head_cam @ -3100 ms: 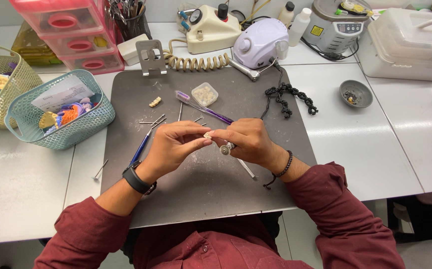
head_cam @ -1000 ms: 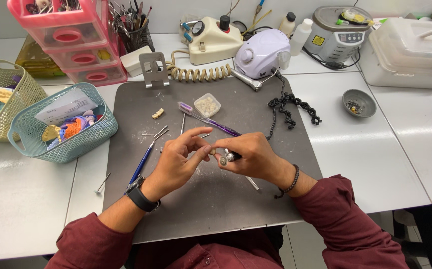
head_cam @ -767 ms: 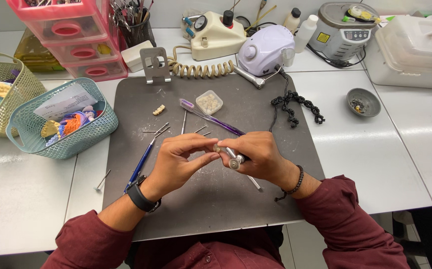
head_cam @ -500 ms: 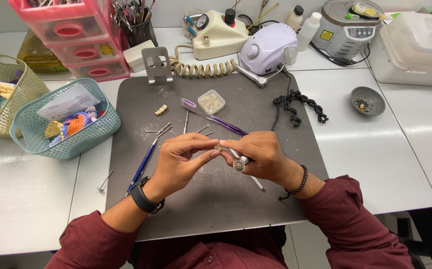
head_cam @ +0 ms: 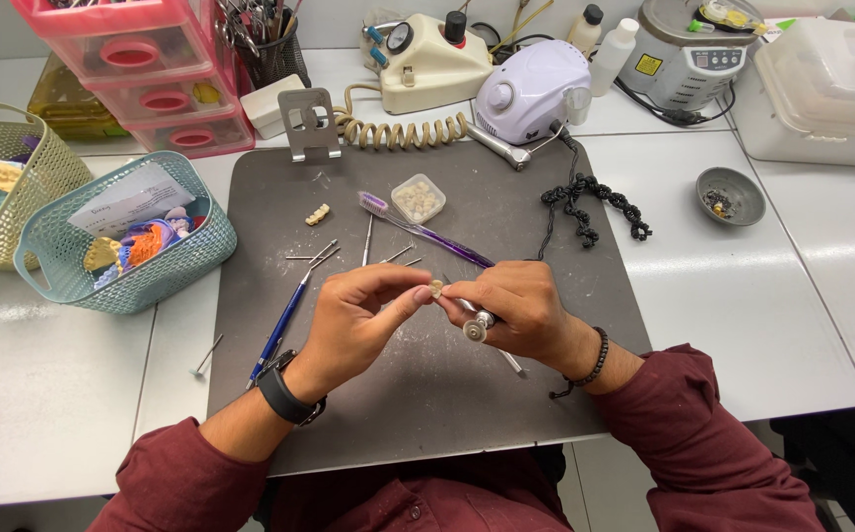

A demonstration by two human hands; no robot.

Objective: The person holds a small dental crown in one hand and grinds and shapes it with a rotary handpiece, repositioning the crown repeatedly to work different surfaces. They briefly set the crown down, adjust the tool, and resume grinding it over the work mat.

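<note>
Over the middle of a dark grey work mat [head_cam: 536, 212], my left hand [head_cam: 359, 320] pinches a small pale tooth-like piece [head_cam: 436, 289] between thumb and forefinger. My right hand [head_cam: 516, 310] meets it from the right, fingers also on the piece, and grips a metal rotary handpiece [head_cam: 477, 326] whose round end points toward me. A thin metal tool tip [head_cam: 511, 362] sticks out under the right hand. I wear a black watch on the left wrist and a bead bracelet on the right.
On the mat lie a purple toothbrush [head_cam: 418, 229], a blue-handled tool [head_cam: 280, 325], thin metal burs [head_cam: 314, 256], a small clear box [head_cam: 418, 197] and a tooth row piece [head_cam: 318, 214]. A teal basket [head_cam: 127, 236] stands left; a white motor unit [head_cam: 531, 84] and grey dish [head_cam: 730, 192] behind.
Both hands have stayed together over the mat; the handpiece in my right hand has shifted slightly and the small piece is now held up between both sets of fingertips.
</note>
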